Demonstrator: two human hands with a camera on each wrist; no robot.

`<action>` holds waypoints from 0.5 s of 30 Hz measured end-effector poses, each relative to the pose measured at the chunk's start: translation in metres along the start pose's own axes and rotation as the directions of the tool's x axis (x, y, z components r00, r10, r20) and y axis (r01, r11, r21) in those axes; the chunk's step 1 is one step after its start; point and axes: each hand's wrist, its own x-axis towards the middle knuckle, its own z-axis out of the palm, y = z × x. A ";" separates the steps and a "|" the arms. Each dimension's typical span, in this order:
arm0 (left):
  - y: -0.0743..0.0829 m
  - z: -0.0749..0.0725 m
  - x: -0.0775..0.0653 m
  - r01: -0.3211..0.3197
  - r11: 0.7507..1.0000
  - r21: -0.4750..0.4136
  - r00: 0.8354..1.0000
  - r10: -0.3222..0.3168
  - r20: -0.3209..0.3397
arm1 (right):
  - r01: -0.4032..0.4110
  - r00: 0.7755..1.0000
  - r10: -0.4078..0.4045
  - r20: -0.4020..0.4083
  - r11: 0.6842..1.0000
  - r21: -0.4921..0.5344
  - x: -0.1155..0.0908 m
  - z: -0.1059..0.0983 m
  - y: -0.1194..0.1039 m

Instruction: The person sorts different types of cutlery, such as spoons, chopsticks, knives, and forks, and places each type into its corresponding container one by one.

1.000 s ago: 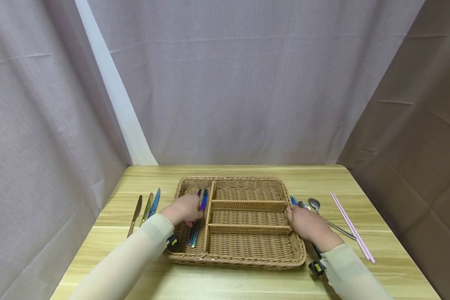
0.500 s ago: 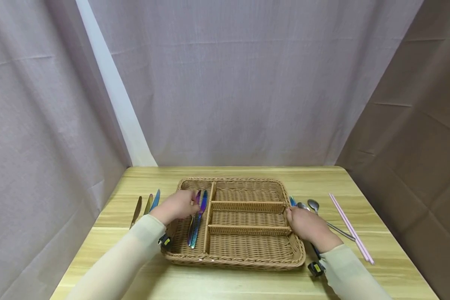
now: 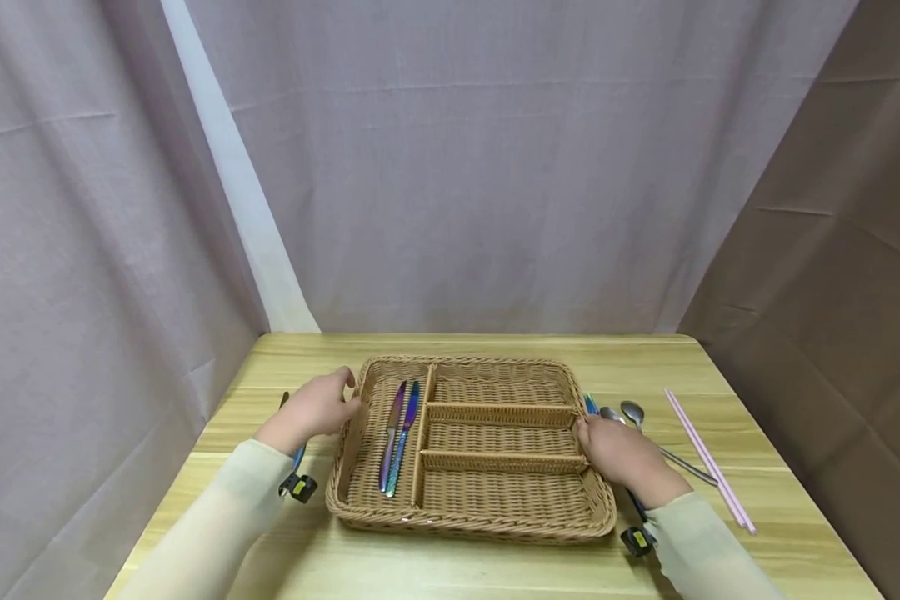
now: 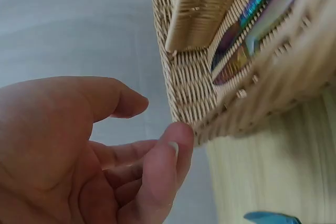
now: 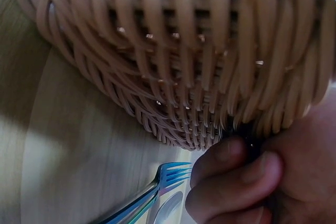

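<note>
A wicker basket with several compartments stands on the table. Two iridescent purple-blue knives lie side by side in its long left compartment, blades pointing away. My left hand hovers at the basket's left rim, holding nothing; in the left wrist view its thumb and fingers are apart, with fingertips close to the basket corner. Whether they touch it, I cannot tell. On the opposite side, my right hand grips the right rim, its fingers curled against the weave. The thumb is mostly hidden in the right wrist view.
Beneath my left arm, a blue knife and a dark knife tip show on the table. Right of the basket lie a blue fork, spoons and pink chopsticks. Curtains surround the table.
My left hand has left the knives and moved left, out of the compartment to the rim. Both knives stay lying in the basket. My right hand keeps its grip.
</note>
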 end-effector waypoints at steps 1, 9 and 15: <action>-0.002 -0.001 -0.001 0.000 1.000 -0.010 1.000 0.000 0.004 | -0.001 1.000 0.001 -0.001 1.000 0.000 0.000 0.000 0.000; -0.024 -0.010 -0.006 -0.015 0.989 0.147 0.996 0.028 -0.087 | -0.002 1.000 0.002 -0.005 1.000 -0.004 0.001 -0.001 0.001; -0.043 -0.014 -0.015 0.037 0.988 0.152 0.999 -0.034 -0.018 | 0.000 1.000 0.000 -0.006 1.000 0.000 0.001 0.001 0.001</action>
